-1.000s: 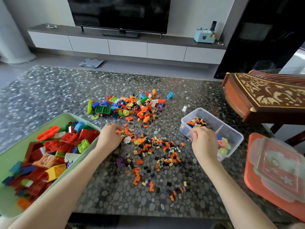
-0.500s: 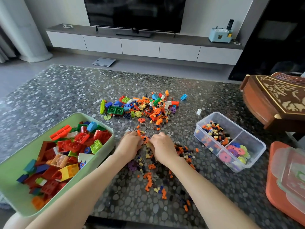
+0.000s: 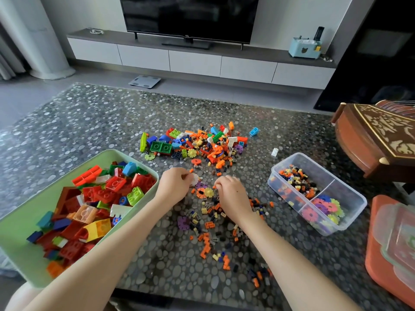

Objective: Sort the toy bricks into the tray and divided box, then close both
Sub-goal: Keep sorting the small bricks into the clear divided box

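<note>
My left hand [image 3: 174, 187] pinches a white flower disc [image 3: 195, 178] at its fingertips, just right of the green tray [image 3: 27, 212], which holds large bricks [image 3: 101, 198]. My right hand [image 3: 231, 195] lies close beside it with its fingers curled down onto the small bricks [image 3: 213, 221] scattered on the table; what it grips is mostly hidden. Orange [image 3: 200, 193] and yellow [image 3: 208, 192] flower discs lie between my hands. The clear divided box [image 3: 298, 155] stands to the right, small bricks in its far half and flower discs in its near half. A mixed pile [image 3: 195, 144] lies farther back.
An orange-red lid [image 3: 377, 254] with a clear lid [image 3: 399, 236] on it lies at the table's right edge. A carved wooden instrument [image 3: 377, 140] juts over the right side. A purple disc [image 3: 183, 222] lies near my left forearm. Beyond the table's far edge is floor.
My right hand left the divided box and came to the small bricks beside my left hand. My hands have since parted a little, uncovering flower discs; my left now pinches a white one.
</note>
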Motion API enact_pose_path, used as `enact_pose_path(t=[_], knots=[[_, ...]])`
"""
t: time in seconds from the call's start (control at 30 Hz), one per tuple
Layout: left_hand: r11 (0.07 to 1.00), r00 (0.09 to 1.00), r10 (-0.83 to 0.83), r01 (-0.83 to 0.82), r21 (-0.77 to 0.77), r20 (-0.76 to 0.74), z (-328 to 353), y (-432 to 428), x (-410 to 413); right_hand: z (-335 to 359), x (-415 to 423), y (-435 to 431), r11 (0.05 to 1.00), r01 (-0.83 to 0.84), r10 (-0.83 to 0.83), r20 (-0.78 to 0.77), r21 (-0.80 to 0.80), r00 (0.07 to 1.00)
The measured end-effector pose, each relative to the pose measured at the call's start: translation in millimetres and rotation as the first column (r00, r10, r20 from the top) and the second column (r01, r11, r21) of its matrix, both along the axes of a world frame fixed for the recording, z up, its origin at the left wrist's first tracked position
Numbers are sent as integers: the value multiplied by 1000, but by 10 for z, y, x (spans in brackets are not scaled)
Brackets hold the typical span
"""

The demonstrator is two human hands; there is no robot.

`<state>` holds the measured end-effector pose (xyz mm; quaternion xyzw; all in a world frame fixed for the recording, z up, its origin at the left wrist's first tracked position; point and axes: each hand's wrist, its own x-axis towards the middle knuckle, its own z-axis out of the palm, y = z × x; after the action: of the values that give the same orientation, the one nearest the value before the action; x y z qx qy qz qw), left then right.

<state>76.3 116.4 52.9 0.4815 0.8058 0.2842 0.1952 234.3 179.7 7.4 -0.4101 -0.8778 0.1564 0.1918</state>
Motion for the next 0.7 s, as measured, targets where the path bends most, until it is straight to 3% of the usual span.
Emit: enact_pose_path(t=[0.07, 0.17, 0.3, 0.4, 0.47, 0.5, 0.53, 0.57, 0.6, 0.63, 0.7], knots=[[1000, 999, 15, -14, -22, 40, 20, 11, -4, 62, -21, -44, 1000, 8, -8, -5, -6, 1000], [998, 997, 31, -27, -58, 67, 24, 10, -3, 96, -99, -46, 998, -57, 54, 162, 14, 985], [999, 999, -21, 20, -49, -26, -46, -12, 5, 88, -137, -43, 1000, -20, 17, 324, 4, 946], [998, 998, -39, 37, -42, -47, -75, -14, 56, 95, -83, -93, 999, 25, -18, 229, -29, 973], [999, 1000, -11, 10, -52, -23, -94, 15, 108, 137, -26, -111, 977, 100, -84, 89, -190, 992], [998, 999, 27, -26, -62, 18, -99, 35, 131, 166, 16, -112, 915, 135, -167, -52, -381, 985], [994, 990, 88, -80, -72, 111, -95, 59, 147, 209, 63, -114, 774, 105, -313, -232, -624, 921], [985, 951, 167, -149, -89, 261, -91, 89, 155, 246, 120, -98, 565, -31, -494, -368, -825, 788], [969, 857, 248, -218, -118, 452, -69, 117, 157, 281, 181, -94, 352, -239, -663, -422, -905, 619], [947, 710, 317, -279, -162, 629, -41, 146, 162, 307, 244, -103, 199, -425, -781, -405, -883, 475], [917, 433, 365, -321, -237, 824, 18, 163, 155, 329, 325, -115, 76, -583, -881, -328, -809, 341]])
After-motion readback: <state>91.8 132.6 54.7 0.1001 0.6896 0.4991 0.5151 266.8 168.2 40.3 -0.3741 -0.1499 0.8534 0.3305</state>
